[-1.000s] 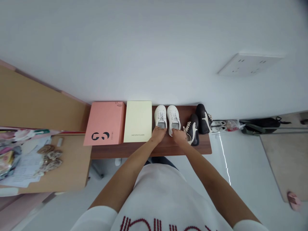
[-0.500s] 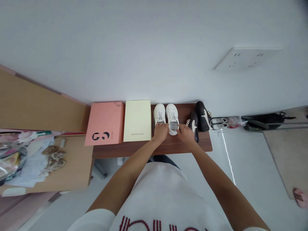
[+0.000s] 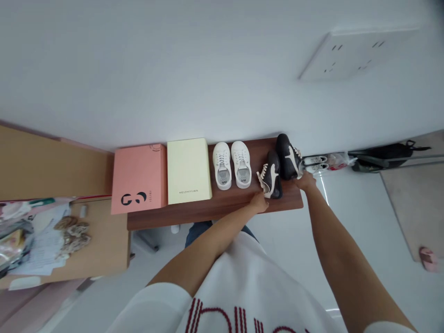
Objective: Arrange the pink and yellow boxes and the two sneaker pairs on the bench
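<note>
A pair of black sneakers with cream laces and a cream side mark lies on its sides at the right end of the brown wooden bench (image 3: 222, 206). My left hand (image 3: 259, 202) is closed at the heel of the nearer black sneaker (image 3: 274, 178). My right hand (image 3: 305, 181) grips the heel end of the farther black sneaker (image 3: 287, 155), which leans close to the wall; some fingers are hidden. Left of them, a white left sneaker (image 3: 222, 159) and a white right sneaker (image 3: 240, 159) stand side by side, toes to the wall.
A cream shoebox (image 3: 189, 171) and a pink shoebox (image 3: 138, 178) lie along the bench's left part. At far left is a desk (image 3: 107, 240) with papers and a scrunchie-like bundle. White shoes (image 3: 315, 164), a black bag (image 3: 385, 155) and a pink slipper (image 3: 429, 259) lie to the right.
Both hands have left the heels of the white sneakers and moved right to the black sneakers. The near black sneaker has shifted and turned slightly. My view has moved a little.
</note>
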`<state>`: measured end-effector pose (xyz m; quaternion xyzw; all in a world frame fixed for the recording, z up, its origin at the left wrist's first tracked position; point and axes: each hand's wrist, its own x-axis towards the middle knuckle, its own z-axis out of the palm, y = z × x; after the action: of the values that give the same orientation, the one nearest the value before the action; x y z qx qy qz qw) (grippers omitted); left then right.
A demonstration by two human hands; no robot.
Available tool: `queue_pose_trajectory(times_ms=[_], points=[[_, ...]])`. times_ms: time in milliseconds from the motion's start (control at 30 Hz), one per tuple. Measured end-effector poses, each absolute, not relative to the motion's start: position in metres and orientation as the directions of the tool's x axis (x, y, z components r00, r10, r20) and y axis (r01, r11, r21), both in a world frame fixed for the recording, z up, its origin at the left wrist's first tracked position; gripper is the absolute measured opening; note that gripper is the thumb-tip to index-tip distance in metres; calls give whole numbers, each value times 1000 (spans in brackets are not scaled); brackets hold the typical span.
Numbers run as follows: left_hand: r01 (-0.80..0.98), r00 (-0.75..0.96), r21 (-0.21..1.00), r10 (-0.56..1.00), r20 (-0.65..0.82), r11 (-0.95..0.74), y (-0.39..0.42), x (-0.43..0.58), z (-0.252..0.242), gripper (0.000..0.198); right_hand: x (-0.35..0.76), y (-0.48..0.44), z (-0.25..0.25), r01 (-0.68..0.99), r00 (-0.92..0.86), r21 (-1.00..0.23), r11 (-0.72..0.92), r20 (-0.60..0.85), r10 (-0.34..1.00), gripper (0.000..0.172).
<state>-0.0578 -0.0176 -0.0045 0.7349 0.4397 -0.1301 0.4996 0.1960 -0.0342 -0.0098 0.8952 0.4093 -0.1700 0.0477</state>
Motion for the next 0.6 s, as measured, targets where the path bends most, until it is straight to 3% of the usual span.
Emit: queue_pose_trajectory(times_ms=[67, 133, 267, 433, 600], points=[[787, 543, 614, 545, -638, -65, -22, -52, -10, 48, 198, -33, -18, 747, 587, -75, -661, -393, 708, 66], [797, 523, 601, 571, -633, -64, -21, -47, -10, 41, 197, -32, -21, 775, 552, -117, -621, -352, 756, 58], [763, 609, 604, 570, -551, -230, -5, -39, 7, 27, 196, -29, -14, 870, 417, -164, -465, -257, 872, 46], [620, 772, 645, 493, -401, -447, 19, -29, 35, 24, 198, -27, 5, 946, 275, -107, -306, -235, 933, 36], [487, 872, 559, 410, -267, -671, 33, -8, 50, 26, 191, -31, 20, 962, 261, -4, -272, -261, 929, 30]])
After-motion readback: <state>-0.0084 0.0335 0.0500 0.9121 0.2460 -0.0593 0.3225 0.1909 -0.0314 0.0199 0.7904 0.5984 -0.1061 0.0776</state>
